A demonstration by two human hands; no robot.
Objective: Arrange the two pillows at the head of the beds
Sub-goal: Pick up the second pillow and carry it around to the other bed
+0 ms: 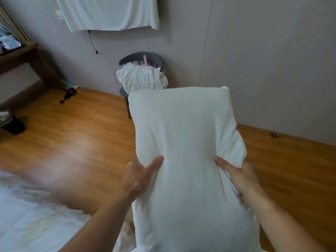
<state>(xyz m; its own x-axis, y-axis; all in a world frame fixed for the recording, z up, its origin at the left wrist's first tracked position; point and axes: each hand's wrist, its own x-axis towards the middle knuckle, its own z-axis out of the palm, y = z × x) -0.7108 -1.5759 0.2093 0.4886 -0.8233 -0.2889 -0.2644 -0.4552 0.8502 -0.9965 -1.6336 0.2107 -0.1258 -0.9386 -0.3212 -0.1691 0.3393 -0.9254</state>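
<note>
A large white pillow (183, 135) is held up lengthwise in front of me, above the wooden floor. My left hand (140, 175) grips its left side with the thumb pressed across the front. My right hand (240, 177) grips its right side the same way, fingers hidden behind the fabric. A corner of a bed with white bedding (31, 220) lies at the lower left, blurred. No second pillow is visible.
A grey chair (141, 60) piled with crumpled white linen (141, 79) stands against the wall behind the pillow. A wooden desk (23, 57) is at the left, a black bin (12, 124) on the floor below it. A white cloth (109, 13) hangs on the wall.
</note>
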